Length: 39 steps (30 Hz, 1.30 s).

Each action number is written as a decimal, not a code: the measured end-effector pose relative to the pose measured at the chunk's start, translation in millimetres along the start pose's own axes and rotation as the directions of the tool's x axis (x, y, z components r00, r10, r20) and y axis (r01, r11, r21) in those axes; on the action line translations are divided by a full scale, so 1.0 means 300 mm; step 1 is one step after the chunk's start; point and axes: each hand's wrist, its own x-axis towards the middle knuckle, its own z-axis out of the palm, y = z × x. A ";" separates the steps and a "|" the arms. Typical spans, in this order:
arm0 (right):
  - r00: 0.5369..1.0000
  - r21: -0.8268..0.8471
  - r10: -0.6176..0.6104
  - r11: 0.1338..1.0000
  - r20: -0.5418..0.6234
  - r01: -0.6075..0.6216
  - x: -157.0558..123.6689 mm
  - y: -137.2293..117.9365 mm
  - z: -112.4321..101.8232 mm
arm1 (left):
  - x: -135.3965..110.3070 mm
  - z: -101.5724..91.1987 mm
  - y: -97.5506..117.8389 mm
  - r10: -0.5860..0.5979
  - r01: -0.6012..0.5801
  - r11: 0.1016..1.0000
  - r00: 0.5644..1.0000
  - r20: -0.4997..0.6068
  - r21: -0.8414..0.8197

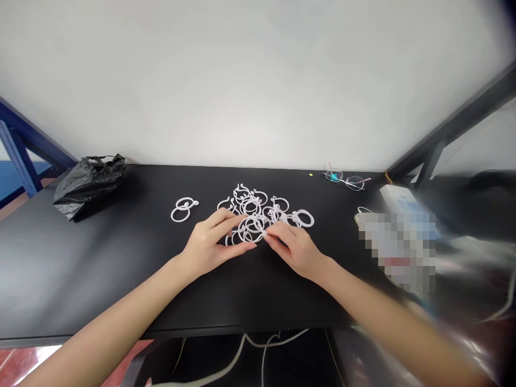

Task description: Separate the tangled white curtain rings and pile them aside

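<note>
A pile of white plastic shower curtain rings [250,206] lies at the middle of the black table, several of them open at their ball-tipped ends. Over the near side of the pile, my left hand [212,236] is closed on a white ring [250,241], thumb below and fingers above. My right hand [296,248] pinches the same ring at its right side, by the small end piece. Fingertips partly cover the grip, so I cannot tell whether this ring is fastened. Apart from the pile, two rings [180,215] lie together to the left.
A black plastic bag [91,183] sits at the back left of the table [153,293]. Eyeglasses [344,180] rest near the wall at the back right. A white box [403,201] and blurred items stand at the right. Cables [237,357] hang below the front edge.
</note>
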 end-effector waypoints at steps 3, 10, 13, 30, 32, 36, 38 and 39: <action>1.000 0.000 -0.003 1.000 -0.006 0.003 0.000 0.000 -0.002 | -0.001 0.001 -0.001 -0.004 0.004 0.999 1.000 0.010 -0.035; 1.000 -0.030 -0.011 0.999 0.009 0.011 0.005 -0.007 -0.011 | 0.001 0.001 0.001 -0.033 0.037 0.993 0.999 0.031 -0.112; 1.000 -0.023 -0.029 0.999 0.004 0.029 0.006 -0.006 -0.011 | -0.003 0.000 0.002 -0.050 0.058 0.993 0.996 0.080 -0.098; 0.996 0.034 -0.082 0.996 0.022 0.081 0.005 -0.013 -0.018 | -0.009 0.011 -0.003 0.106 -0.105 0.994 0.994 0.032 -0.019; 0.996 0.033 -0.080 0.996 0.027 0.079 0.004 -0.013 -0.017 | -0.008 0.012 -0.003 0.110 -0.110 0.994 0.993 0.031 -0.023; 0.997 0.020 -0.069 0.997 0.046 0.068 0.002 -0.015 -0.017 | -0.012 0.015 -0.006 0.112 -0.111 0.993 0.993 0.024 -0.032; 0.996 0.023 -0.065 0.998 0.055 0.063 0.001 -0.015 -0.016 | -0.016 0.017 -0.009 0.110 -0.109 0.993 0.994 0.020 -0.036; 0.996 0.027 -0.063 0.998 0.057 0.061 0.000 -0.016 -0.015 | -0.018 0.018 -0.011 0.108 -0.107 0.993 0.994 0.022 -0.039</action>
